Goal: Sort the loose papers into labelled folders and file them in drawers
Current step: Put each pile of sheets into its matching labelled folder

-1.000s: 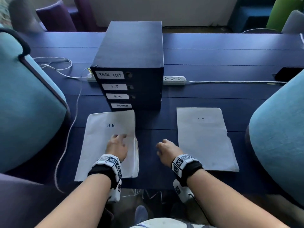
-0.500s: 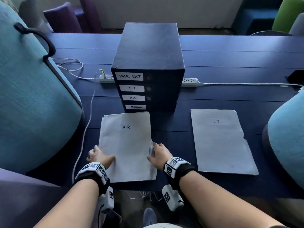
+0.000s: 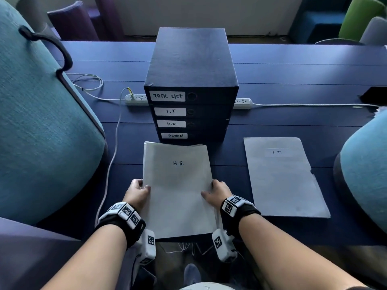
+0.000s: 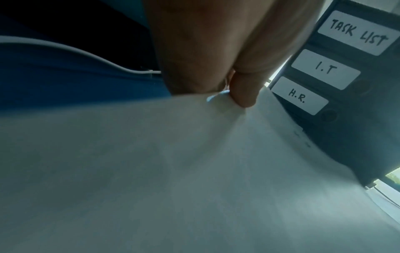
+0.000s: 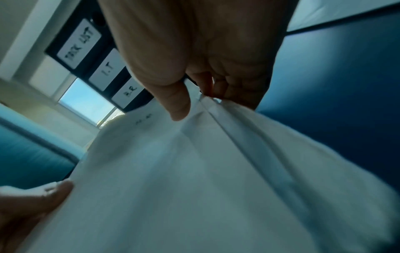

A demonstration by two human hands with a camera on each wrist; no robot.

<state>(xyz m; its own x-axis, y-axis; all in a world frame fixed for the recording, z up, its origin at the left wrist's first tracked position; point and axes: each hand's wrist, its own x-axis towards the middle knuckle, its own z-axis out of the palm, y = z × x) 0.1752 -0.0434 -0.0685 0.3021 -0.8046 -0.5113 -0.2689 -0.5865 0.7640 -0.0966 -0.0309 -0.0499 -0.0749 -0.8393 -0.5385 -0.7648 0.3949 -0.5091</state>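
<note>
A pale folder marked H.R. [image 3: 178, 185] is held up off the blue table, its far edge near the base of the drawer unit [image 3: 190, 80]. My left hand [image 3: 138, 190] grips its left edge, thumb on top [image 4: 243, 92]. My right hand [image 3: 215, 190] grips the right edge, thumb on the cover [image 5: 177, 102] and fingers underneath. Sheets show inside the folder along that edge [image 5: 249, 137]. The dark drawer unit carries labels TASK LIST, I.T, H.R. [image 3: 171, 123] and ADMIN; all drawers are closed. A second folder marked I.T. [image 3: 282, 181] lies flat to the right.
Teal chair backs flank me at the left [image 3: 41, 122] and right [image 3: 366, 168]. A white power strip [image 3: 136, 99] with cables runs behind the drawer unit. A dark flat object [image 3: 374, 95] lies at the table's far right edge.
My left hand left the top of the H.R. folder for its left edge, and my right hand took the right edge. Both hands have raised and squared the folder before the drawers.
</note>
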